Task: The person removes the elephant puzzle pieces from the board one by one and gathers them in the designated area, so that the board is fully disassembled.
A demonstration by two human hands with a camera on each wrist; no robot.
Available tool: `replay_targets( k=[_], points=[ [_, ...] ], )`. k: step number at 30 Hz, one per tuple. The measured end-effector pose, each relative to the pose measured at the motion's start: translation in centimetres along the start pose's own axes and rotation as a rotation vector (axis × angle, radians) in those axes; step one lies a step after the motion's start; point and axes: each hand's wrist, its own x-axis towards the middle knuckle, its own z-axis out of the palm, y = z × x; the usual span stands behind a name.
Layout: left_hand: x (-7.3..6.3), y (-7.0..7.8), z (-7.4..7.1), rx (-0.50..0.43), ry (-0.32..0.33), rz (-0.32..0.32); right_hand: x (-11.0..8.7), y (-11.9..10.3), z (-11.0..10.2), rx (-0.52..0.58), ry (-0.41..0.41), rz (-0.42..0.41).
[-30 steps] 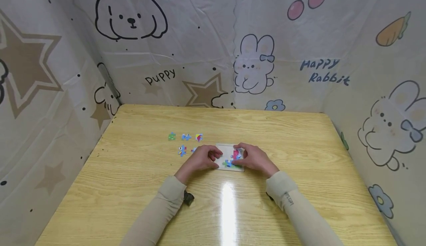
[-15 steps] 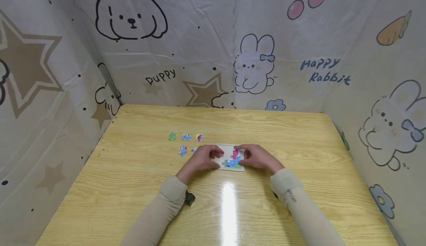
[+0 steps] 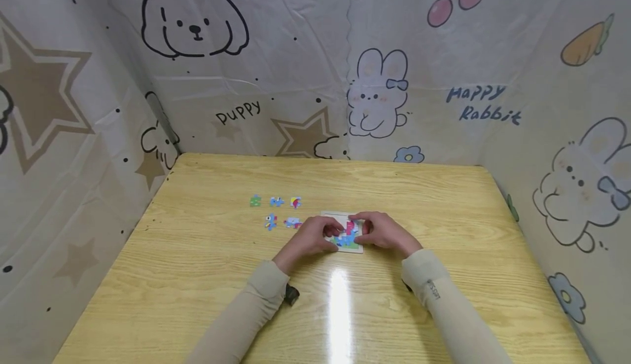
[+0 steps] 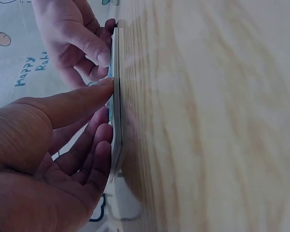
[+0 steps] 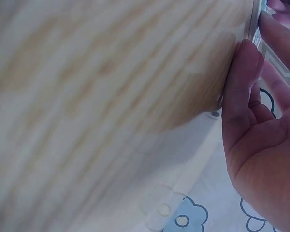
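Note:
A small white puzzle board (image 3: 331,213) lies flat on the table, with joined blue, green and pink puzzle pieces (image 3: 347,240) on its right part. My left hand (image 3: 315,235) reaches over the board's left part; its thumb and fingertips touch the top of the pieces and board. In the left wrist view, the left thumb (image 4: 87,95) lies straight against the board. My right hand (image 3: 384,231) holds the board's right edge, thumb and forefinger set apart along it. The left hand hides part of the board. Fingertips of both hands are close together in the left wrist view.
Left of the board lie several loose puzzle pieces: a green one (image 3: 255,201), a yellow and red one (image 3: 295,202), a blue one with an eye (image 3: 270,221) and a pale one (image 3: 293,222). The wooden table (image 3: 197,276) meets printed curtains (image 3: 296,79).
My left hand has moved right, from the board's left edge onto the pieces, uncovering the pale loose piece. My right hand first drew back slightly to the right, then stayed at the edge.

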Motion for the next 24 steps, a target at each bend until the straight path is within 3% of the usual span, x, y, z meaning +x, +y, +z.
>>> replay_targets(
  k=[14,24],
  points=[
    [0.67,-0.39,0.14,-0.020,-0.006,-0.043,-0.08,-0.06,-0.01,0.022,-0.007,-0.012],
    [0.49,-0.32,0.06,-0.029,-0.005,-0.038,-0.09,-0.05,0.10,0.015,-0.003,-0.007]
  ],
)
